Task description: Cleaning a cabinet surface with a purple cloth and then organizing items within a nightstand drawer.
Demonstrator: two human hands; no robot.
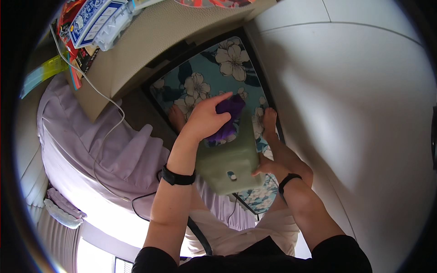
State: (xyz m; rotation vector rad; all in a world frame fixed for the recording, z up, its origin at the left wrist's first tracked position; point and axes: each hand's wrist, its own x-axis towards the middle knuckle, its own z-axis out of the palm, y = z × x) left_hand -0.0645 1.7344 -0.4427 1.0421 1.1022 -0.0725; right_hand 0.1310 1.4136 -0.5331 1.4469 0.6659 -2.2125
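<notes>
A light green plastic stool (223, 162), with a small oval hole in it, is in front of me between my legs. My right hand (268, 166) grips its right edge. In my left hand (206, 119) is a purple cloth (230, 116), bunched under the palm and thumb with the index finger stretched out. The cloth lies against the far part of the stool, by a gap through which a flowered surface shows. My left hand and the cloth cover some of that part.
Beneath the stool lies a floral mat (205, 63) with a black border. Beyond it stands a beige leather-like piece of furniture (146, 47), with packages (99, 22) on top. Lilac fabric (112, 146) and a white cable (99, 90) are at left; pale tiled floor (341, 102) is at right.
</notes>
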